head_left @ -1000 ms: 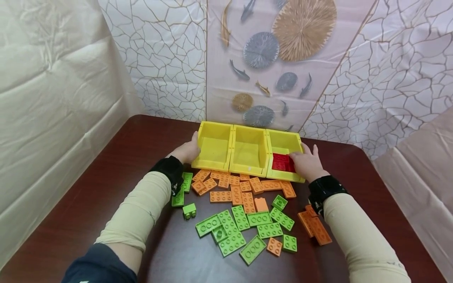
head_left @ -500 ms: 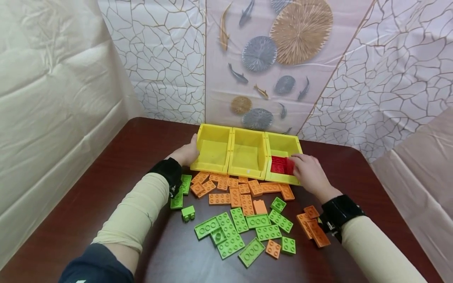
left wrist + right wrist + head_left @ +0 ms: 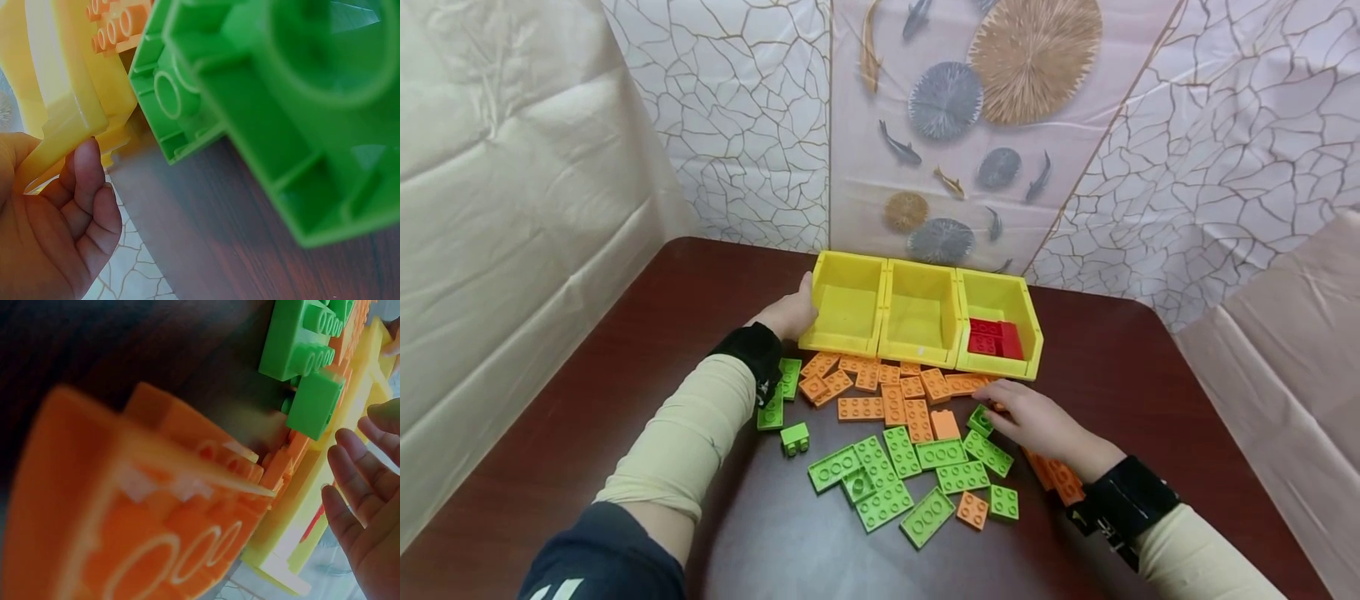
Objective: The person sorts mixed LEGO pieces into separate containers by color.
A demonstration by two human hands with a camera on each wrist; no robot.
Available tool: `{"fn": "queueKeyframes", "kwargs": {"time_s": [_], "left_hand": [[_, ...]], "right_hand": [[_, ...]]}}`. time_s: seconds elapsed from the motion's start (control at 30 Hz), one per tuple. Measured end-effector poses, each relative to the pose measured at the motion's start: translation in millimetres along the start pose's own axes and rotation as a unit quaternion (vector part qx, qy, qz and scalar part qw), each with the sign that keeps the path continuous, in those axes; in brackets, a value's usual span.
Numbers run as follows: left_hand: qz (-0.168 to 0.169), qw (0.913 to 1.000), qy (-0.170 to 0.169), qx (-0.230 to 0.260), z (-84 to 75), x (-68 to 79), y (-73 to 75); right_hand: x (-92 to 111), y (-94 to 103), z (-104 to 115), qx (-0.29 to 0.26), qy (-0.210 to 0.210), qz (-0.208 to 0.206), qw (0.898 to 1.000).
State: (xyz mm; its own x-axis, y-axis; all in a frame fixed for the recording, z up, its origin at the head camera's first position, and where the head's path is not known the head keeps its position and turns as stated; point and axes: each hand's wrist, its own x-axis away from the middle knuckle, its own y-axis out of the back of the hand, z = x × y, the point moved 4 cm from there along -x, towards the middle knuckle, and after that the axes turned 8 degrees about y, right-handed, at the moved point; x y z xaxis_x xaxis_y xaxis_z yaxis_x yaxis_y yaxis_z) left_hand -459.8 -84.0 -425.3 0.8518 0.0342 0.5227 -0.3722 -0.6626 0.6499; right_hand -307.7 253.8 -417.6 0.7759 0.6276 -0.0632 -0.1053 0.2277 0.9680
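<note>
A yellow three-compartment bin stands at the back of the table. Its left side wall is pinched between the thumb and fingers of my left hand. Red bricks lie in the right compartment; the other two hold nothing visible. My right hand hovers in front of that compartment, above orange bricks and close to a small green brick. In the right wrist view, the right hand's fingers are spread, with nothing between them. The hand partly hides orange bricks at the right.
Many orange bricks lie along the bin's front edge. Green bricks spread nearer to me, with a few more beside my left wrist. An orange group lies under my right wrist. Patterned cloth hangs behind the table.
My right hand has left the red bricks in the right compartment and come towards me, over the orange and green bricks. My left hand keeps its hold on the bin.
</note>
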Motion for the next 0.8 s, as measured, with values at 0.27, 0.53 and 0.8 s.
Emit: {"fn": "queueKeyframes", "kwargs": {"time_s": [0.27, 0.53, 0.8], "left_hand": [[-0.004, 1.0, 0.0, -0.002, -3.3, -1.5, 0.3], [-0.003, 0.9997, -0.021, -0.01, -3.6, -0.6, 0.5], [-0.001, 0.9978, -0.05, -0.043, -4.3, 2.9, -0.3]], "right_hand": [[4, -5.9, -5, 0.004, -0.026, 0.015, 1.0], [1, -13.5, 3, 0.004, -0.028, 0.033, 0.999], [-10, -1.2, 10, 0.016, -0.024, 0.021, 0.999]]}}
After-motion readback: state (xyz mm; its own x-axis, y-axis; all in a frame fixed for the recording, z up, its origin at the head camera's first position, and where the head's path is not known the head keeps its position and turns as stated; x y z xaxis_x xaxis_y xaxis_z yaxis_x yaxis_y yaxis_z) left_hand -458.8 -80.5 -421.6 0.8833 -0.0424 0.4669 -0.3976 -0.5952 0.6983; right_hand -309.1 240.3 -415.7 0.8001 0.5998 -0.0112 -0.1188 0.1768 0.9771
